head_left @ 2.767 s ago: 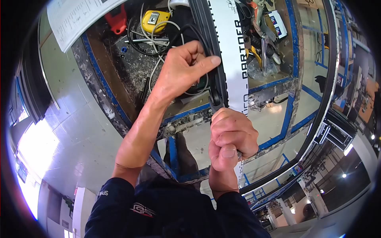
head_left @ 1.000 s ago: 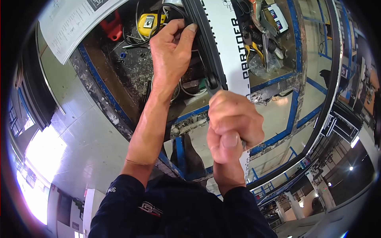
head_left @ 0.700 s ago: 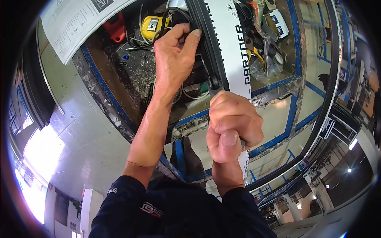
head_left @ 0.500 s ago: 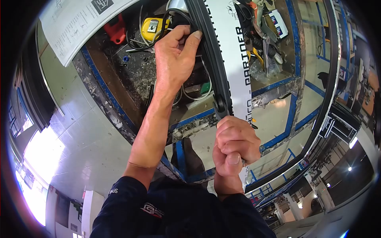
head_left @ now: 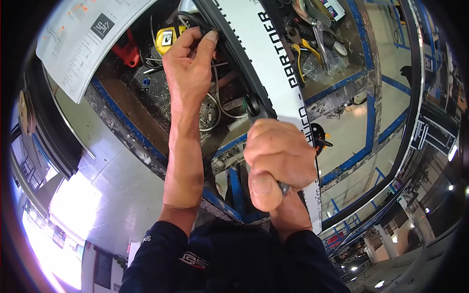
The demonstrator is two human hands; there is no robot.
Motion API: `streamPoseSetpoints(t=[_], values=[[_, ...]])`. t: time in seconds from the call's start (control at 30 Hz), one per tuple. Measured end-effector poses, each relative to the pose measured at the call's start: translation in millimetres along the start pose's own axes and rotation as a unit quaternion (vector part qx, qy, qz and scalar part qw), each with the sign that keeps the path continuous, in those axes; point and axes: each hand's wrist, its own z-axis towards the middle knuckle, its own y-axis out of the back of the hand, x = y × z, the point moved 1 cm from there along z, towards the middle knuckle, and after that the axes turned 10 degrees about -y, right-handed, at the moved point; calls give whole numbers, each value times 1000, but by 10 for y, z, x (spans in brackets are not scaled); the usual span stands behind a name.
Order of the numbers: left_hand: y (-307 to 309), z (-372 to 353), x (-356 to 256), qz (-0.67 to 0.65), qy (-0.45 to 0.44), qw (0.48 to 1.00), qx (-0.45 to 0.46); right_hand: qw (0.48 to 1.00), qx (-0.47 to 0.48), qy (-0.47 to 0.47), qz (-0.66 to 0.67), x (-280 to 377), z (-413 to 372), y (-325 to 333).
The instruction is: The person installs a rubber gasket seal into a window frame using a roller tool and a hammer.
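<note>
My left hand is closed in a pinch on a thin black rubber seal, which loops away above the fingers. Its fingertips rest at the edge of a long black profile. Lower along that profile, my right hand is wrapped round a roller tool with a rounded dark head. The head meets the profile, while most of the handle is hidden by the fist. Beside the profile lies a white strip with black lettering.
A yellow tape measure, a red tool and cables lie in the left tray. Yellow-handled pliers and other tools fill the right tray. Printed sheets overhang the blue-edged frame at upper left.
My right hand has slid the roller tool farther up along the profile. The left hand keeps its pinch at about the same spot. The whole view has shifted somewhat.
</note>
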Motion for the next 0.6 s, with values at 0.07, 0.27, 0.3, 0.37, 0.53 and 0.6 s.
streamPoseSetpoints(t=[0.07,0.27,0.3,0.37,0.53,0.6], values=[[-1,9,17,3,5,1000,-4,999,-11,-8,38,15,-203,57],[3,-3,2,14,6,1000,-10,999,13,-3,35,-55,57,-26],[6,2,0,10,6,1000,-7,999,-9,16,46,-79,52,-58],[-18,-3,-9,-17,13,1000,-11,999,0,12,51,-31,-115,32],[-26,-4,-110,-14,36,999,-10,998,-28,35,39,-117,232,-205],[-24,2,-96,-35,21,999,-5,998,-9,23,51,-143,307,-230]])
